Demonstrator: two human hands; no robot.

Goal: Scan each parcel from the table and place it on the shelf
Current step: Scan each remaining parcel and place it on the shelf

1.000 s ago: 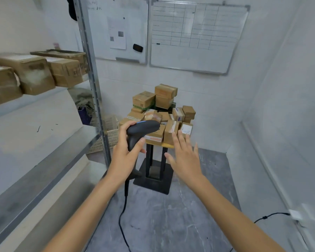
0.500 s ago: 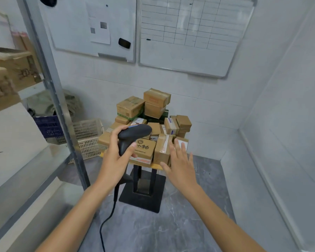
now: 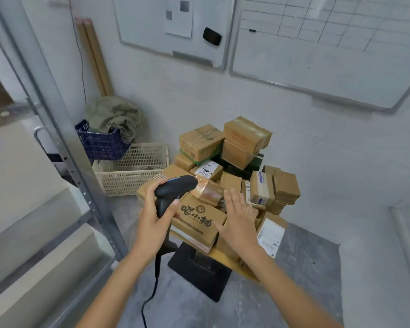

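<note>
A heap of brown cardboard parcels covers a small wooden table on a black pedestal. My left hand grips a black corded barcode scanner, its head pointing right over the pile. My right hand hovers open, fingers straight, just over the front parcels, beside a printed box at the table's front edge. The metal shelf stands at the left.
The shelf's grey upright post runs diagonally at the left. A cream plastic basket and a blue crate with green sacking sit on the floor behind it. Two whiteboards hang on the wall. Grey floor lies in front.
My view has closed in on the table and turned away from the shelf's parcels. My right hand has reached forward from in front of the pile to just above it. The scanner stays gripped.
</note>
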